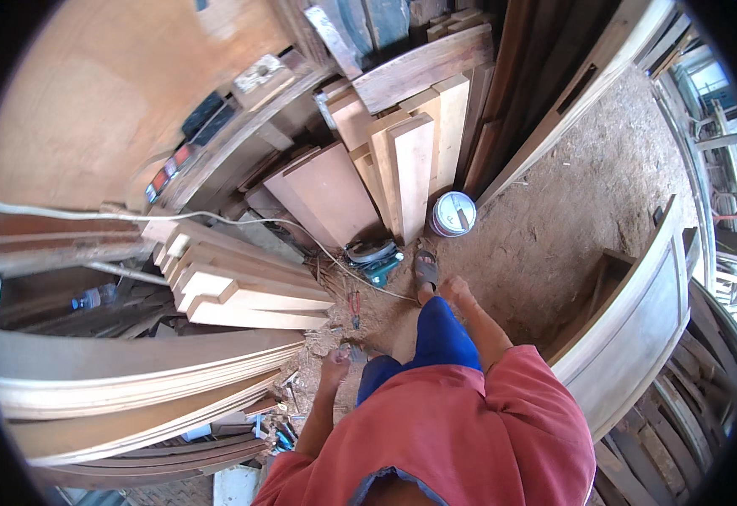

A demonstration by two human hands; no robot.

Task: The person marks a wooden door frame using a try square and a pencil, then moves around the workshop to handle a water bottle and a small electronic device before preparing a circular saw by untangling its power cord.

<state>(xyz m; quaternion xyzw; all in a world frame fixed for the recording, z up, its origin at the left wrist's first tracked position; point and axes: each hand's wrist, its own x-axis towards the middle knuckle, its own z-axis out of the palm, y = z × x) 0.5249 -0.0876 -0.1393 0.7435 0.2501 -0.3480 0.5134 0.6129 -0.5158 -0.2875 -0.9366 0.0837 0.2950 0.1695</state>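
My left hand point(335, 368) hangs low on the left, beside my left leg, with its fingers curled. A small greyish shape shows past its fingertips; I cannot make out whether it is held. My right hand point(458, 293) is in front of my right knee, loosely closed, and no object shows in it. Just ahead of that hand is my sandalled right foot point(426, 268). Red-handled pliers point(354, 309) lie on the littered floor beyond my left hand. Farther on sits a green circular saw point(375, 260) with a dark top, at the foot of leaning boards.
Pale planks point(410, 173) lean upright ahead, next to a white bucket point(452, 214). Stacked timber point(233, 282) and curved sheets point(141, 379) extend on the left. A white cable point(242, 221) crosses toward my feet. A curved wooden panel point(638, 325) stands to the right.
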